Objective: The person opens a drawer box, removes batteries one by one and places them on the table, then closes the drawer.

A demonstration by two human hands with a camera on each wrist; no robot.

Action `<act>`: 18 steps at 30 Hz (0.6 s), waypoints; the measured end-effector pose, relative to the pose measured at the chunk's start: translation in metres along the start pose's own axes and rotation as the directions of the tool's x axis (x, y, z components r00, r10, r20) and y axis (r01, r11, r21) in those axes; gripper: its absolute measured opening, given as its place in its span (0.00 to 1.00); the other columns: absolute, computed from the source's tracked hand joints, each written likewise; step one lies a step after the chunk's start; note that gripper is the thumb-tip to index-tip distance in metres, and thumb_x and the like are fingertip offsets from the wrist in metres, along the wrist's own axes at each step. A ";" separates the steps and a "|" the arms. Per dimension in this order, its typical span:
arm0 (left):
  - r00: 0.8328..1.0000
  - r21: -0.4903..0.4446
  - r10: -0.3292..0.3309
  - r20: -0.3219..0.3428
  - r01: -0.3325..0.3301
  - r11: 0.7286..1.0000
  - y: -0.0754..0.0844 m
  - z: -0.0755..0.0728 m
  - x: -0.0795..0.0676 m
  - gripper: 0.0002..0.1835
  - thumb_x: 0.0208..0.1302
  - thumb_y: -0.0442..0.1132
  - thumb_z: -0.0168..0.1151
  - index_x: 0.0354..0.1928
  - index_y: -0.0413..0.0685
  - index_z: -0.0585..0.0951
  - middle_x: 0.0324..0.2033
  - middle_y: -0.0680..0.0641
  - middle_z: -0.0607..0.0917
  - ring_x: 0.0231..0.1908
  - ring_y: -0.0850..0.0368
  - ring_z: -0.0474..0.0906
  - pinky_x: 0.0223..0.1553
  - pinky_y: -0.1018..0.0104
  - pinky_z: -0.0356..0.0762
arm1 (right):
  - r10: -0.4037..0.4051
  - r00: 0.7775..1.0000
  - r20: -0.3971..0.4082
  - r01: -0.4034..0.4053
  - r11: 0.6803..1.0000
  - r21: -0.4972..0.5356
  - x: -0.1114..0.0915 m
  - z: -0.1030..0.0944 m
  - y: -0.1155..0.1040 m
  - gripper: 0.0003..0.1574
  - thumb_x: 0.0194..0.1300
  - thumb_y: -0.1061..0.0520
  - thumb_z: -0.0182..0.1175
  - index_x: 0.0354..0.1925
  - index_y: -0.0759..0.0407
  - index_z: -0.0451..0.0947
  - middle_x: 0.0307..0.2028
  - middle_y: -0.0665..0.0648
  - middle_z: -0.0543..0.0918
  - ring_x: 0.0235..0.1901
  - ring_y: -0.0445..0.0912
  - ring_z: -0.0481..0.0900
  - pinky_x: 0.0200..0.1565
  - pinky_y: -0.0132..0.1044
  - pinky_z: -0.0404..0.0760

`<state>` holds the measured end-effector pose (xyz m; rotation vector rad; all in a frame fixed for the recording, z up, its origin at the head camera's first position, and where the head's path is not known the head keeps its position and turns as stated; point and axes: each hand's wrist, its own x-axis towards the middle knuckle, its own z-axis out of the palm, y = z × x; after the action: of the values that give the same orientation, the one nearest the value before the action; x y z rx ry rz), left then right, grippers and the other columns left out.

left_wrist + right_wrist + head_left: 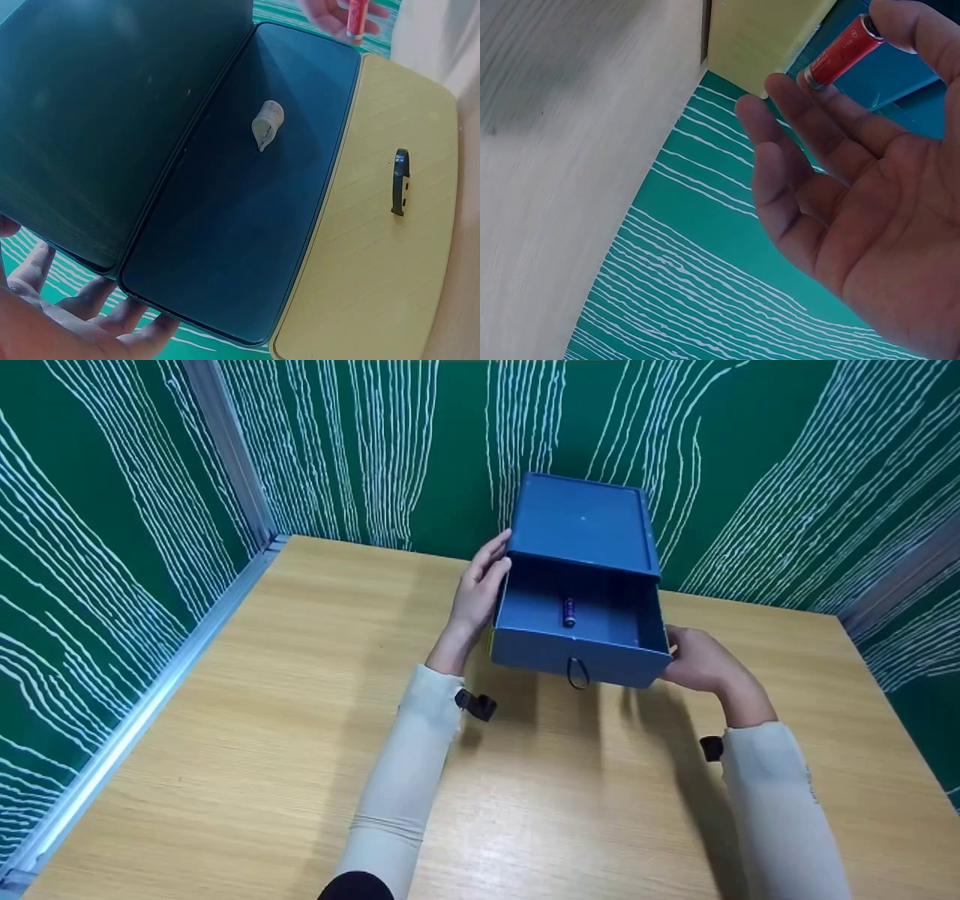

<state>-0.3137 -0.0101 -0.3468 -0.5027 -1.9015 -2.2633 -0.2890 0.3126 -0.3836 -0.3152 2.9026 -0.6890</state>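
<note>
A blue box is pulled open at its drawer, which has a black loop handle. My left hand holds the box's left side, thumb near the front top corner and fingers along the wall. A small purple cylinder lies on the drawer floor; in the left wrist view a pale piece with a pointed end lies there. At the drawer's right front corner, my right hand pinches a red battery between thumb and fingertips, the other fingers bent. In the head view its fingers are hidden behind the corner.
The box is near the back of the wooden table, close to a green wall with white wavy lines. A metal strip runs along the left edge. The yellow drawer front shows in the left wrist view.
</note>
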 end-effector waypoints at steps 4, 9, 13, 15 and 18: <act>1.000 0.001 -0.001 0.001 0.001 1.000 0.000 0.000 -0.001 0.22 0.64 0.36 0.43 0.61 0.47 0.64 0.59 0.48 0.67 0.57 0.64 0.63 0.58 0.69 0.58 | -0.002 1.000 0.006 0.002 1.000 -0.005 -0.002 0.000 0.001 0.45 0.46 0.33 0.58 0.55 0.59 0.65 0.45 0.61 0.77 0.37 0.52 0.77 0.37 0.45 0.74; 1.000 0.019 -0.013 0.009 0.013 1.000 -0.001 0.000 -0.003 0.22 0.64 0.38 0.43 0.61 0.49 0.63 0.59 0.50 0.67 0.57 0.64 0.63 0.59 0.67 0.57 | 0.014 1.000 0.028 -0.014 1.000 0.008 -0.004 0.001 0.003 0.50 0.42 0.28 0.57 0.56 0.57 0.65 0.47 0.61 0.76 0.40 0.52 0.76 0.39 0.47 0.74; 1.000 0.031 -0.023 0.016 0.023 0.999 -0.001 0.000 -0.003 0.22 0.65 0.39 0.43 0.61 0.51 0.63 0.60 0.51 0.66 0.58 0.64 0.62 0.59 0.66 0.57 | 0.038 0.999 0.029 -0.038 0.999 0.010 -0.004 0.002 0.004 0.49 0.42 0.29 0.58 0.55 0.57 0.66 0.46 0.60 0.77 0.39 0.52 0.75 0.39 0.47 0.74; 1.000 0.023 -0.026 0.016 0.025 0.999 -0.001 0.000 -0.003 0.22 0.65 0.39 0.43 0.61 0.52 0.63 0.60 0.51 0.66 0.58 0.64 0.62 0.59 0.65 0.57 | 0.057 0.998 0.030 -0.057 0.998 0.011 -0.004 0.002 0.004 0.49 0.41 0.29 0.58 0.55 0.57 0.66 0.46 0.60 0.77 0.39 0.51 0.75 0.40 0.47 0.74; 1.000 0.014 -0.022 0.016 0.022 1.000 -0.001 -0.001 -0.002 0.22 0.65 0.39 0.42 0.62 0.52 0.63 0.59 0.51 0.66 0.57 0.63 0.63 0.59 0.65 0.58 | 0.075 0.997 0.030 -0.075 0.997 0.002 -0.003 0.002 0.004 0.52 0.40 0.27 0.57 0.56 0.56 0.66 0.45 0.59 0.77 0.40 0.51 0.74 0.41 0.48 0.73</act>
<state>-0.3117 -0.0112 -0.3483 -0.5022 -1.9380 -2.2653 -0.2865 0.3162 -0.3867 -0.2136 2.8687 -0.6707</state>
